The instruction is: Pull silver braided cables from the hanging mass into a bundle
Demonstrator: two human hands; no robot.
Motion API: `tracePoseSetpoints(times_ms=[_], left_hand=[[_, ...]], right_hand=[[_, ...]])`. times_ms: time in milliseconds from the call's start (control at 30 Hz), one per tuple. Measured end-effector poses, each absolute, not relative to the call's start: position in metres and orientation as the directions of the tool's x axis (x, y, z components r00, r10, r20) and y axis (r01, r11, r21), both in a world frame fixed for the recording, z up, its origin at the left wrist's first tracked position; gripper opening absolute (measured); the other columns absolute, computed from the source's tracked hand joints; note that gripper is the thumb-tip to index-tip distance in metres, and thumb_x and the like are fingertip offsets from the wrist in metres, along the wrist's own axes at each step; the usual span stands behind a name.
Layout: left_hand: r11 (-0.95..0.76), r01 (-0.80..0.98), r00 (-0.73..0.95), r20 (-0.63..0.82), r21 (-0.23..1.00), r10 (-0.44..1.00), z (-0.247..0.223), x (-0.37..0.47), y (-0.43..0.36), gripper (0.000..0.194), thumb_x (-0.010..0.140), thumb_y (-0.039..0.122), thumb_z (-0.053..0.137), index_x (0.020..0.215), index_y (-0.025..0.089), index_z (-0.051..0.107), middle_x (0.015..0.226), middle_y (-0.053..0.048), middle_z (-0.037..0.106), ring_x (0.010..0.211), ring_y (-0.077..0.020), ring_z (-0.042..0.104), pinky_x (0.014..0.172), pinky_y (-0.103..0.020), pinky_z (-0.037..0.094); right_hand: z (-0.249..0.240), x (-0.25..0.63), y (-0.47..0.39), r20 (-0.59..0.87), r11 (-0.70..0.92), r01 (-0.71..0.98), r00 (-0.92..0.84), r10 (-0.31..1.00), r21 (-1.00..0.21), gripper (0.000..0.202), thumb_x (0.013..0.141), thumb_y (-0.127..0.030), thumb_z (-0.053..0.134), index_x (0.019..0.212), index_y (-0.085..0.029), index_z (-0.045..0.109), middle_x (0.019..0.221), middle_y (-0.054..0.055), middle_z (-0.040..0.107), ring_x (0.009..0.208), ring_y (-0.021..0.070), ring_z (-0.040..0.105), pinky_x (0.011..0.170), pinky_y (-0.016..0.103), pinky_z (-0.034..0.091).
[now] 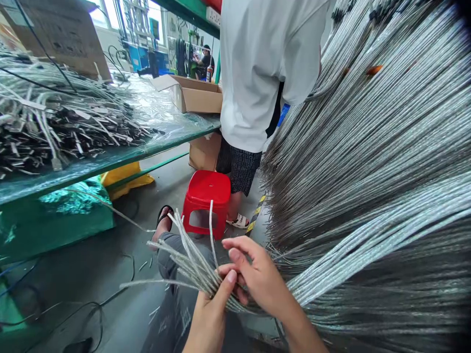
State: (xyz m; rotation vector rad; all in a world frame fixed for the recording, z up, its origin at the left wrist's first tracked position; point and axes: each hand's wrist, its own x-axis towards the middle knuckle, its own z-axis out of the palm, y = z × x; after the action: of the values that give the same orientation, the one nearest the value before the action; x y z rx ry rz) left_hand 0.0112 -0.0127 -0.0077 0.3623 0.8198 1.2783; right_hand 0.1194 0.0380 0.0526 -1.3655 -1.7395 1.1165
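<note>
A bundle of thin silvery cables (195, 264) lies across my lap, its cut ends fanned out to the left. My left hand (213, 309) is wrapped round this bundle, thumb on top. Just above and to the right hovers my right hand (253, 274), thumb and forefinger apart and the lower fingers curled near the cables. Nothing shows between its fingertips. One cable stands up from the bundle, apart from the others. Behind the hands, the held cables run off to the right; part of them is hidden by the right hand and wrist.
Long silvery cables (368, 147) hang in a dense mass on the right. A red stool (209, 189) stands ahead, beside a person in a white top (265, 73). On the left, a workbench (176, 130) bears piled cables with connectors (66, 122) and an open carton (202, 100).
</note>
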Motion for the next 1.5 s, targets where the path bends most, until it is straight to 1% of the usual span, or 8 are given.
tracePoseSetpoints(times_ms=[200, 333, 400, 500, 600, 867, 1167, 1500], left_hand=[[0.321, -0.692, 0.04, -0.41, 0.647, 0.911, -0.018, 0.014, -0.016, 0.045, 0.065, 0.042, 0.084, 0.104, 0.021, 0.077, 0.112, -0.008, 0.074, 0.12, -0.0304, 0.057, 0.103, -0.039, 0.042], [0.295, -0.712, 0.026, -0.396, 0.637, 0.918, -0.002, 0.006, -0.012, 0.04, 0.07, 0.045, 0.08, 0.102, 0.019, 0.077, 0.104, -0.01, 0.075, 0.104, -0.0263, 0.066, 0.096, -0.036, 0.047], [0.247, -0.747, -0.035, -0.408, 0.617, 0.912, 0.008, 0.002, -0.009, 0.036, 0.07, 0.042, 0.08, 0.098, 0.019, 0.078, 0.087, -0.006, 0.075, 0.08, -0.0181, 0.068, 0.079, -0.028, 0.053], [0.198, -0.756, -0.098, -0.406, 0.624, 0.908, 0.017, -0.002, -0.004, 0.035, 0.068, 0.04, 0.082, 0.095, 0.018, 0.077, 0.07, 0.002, 0.065, 0.052, -0.0077, 0.054, 0.056, -0.021, 0.047], [0.2, -0.723, -0.102, -0.389, 0.661, 0.916, 0.019, -0.002, -0.001, 0.035, 0.073, 0.042, 0.078, 0.097, 0.016, 0.076, 0.059, 0.004, 0.058, 0.047, -0.0058, 0.047, 0.054, -0.019, 0.044], [0.229, -0.667, -0.12, -0.405, 0.709, 0.906, 0.02, -0.004, -0.001, 0.037, 0.068, 0.043, 0.081, 0.094, 0.016, 0.074, 0.076, -0.001, 0.069, 0.045, -0.0034, 0.043, 0.045, -0.017, 0.036], [0.221, -0.55, -0.028, -0.283, 0.806, 0.959, 0.019, -0.014, -0.009, 0.029, 0.073, 0.044, 0.077, 0.076, 0.016, 0.069, 0.051, 0.005, 0.051, 0.045, -0.0067, 0.041, 0.043, -0.017, 0.034], [0.225, -0.47, -0.01, -0.26, 0.853, 0.965, 0.017, -0.009, -0.013, 0.03, 0.073, 0.045, 0.076, 0.07, 0.016, 0.068, 0.054, 0.003, 0.052, 0.046, -0.0084, 0.042, 0.043, -0.019, 0.035]], right_hand=[[0.053, 0.107, 0.035, -0.098, -0.048, 0.21, -0.236, 0.967, -0.977, 0.025, 0.09, -0.043, 0.061, 0.087, -0.02, 0.071, 0.081, 0.002, 0.068, 0.073, 0.0145, 0.063, 0.064, 0.024, 0.047], [0.051, 0.131, 0.047, 0.045, 0.075, -0.126, 0.228, 0.973, -0.989, 0.027, 0.088, -0.048, 0.062, 0.085, -0.021, 0.063, 0.067, -0.004, 0.058, 0.06, 0.0088, 0.054, 0.061, 0.02, 0.048], [0.053, 0.142, 0.045, 0.026, 0.083, -0.203, 0.267, 0.963, -0.976, 0.029, 0.086, -0.049, 0.065, 0.086, -0.021, 0.063, 0.061, -0.006, 0.049, 0.052, 0.0074, 0.047, 0.051, 0.017, 0.045], [0.054, 0.143, 0.027, -0.144, -0.152, -0.09, -0.09, 0.985, -0.984, 0.034, 0.087, -0.052, 0.062, 0.086, -0.018, 0.064, 0.057, -0.006, 0.046, 0.043, 0.0062, 0.038, 0.038, 0.017, 0.035], [0.047, 0.129, 0.004, -0.254, -0.226, 0.124, -0.313, 0.915, -0.966, 0.038, 0.091, -0.051, 0.056, 0.082, -0.016, 0.064, 0.06, -0.003, 0.05, 0.044, 0.0056, 0.039, 0.04, 0.017, 0.032], [0.045, 0.12, -0.009, -0.256, -0.161, 0.283, -0.34, 0.905, -0.946, 0.031, 0.096, -0.044, 0.05, 0.083, -0.019, 0.063, 0.067, -0.003, 0.054, 0.055, 0.0083, 0.045, 0.052, 0.02, 0.034], [0.056, 0.127, 0.002, -0.049, -0.003, 0.23, -0.196, 0.979, -0.973, 0.033, 0.095, -0.049, 0.051, 0.104, -0.021, 0.064, 0.09, 0.003, 0.064, 0.086, 0.0166, 0.059, 0.077, 0.027, 0.044], [0.071, 0.115, 0.01, 0.144, 0.182, 0.305, -0.142, 0.979, -0.935, 0.02, 0.096, -0.034, 0.052, 0.082, -0.02, 0.055, 0.078, -0.001, 0.057, 0.073, 0.0128, 0.053, 0.068, 0.024, 0.042]])
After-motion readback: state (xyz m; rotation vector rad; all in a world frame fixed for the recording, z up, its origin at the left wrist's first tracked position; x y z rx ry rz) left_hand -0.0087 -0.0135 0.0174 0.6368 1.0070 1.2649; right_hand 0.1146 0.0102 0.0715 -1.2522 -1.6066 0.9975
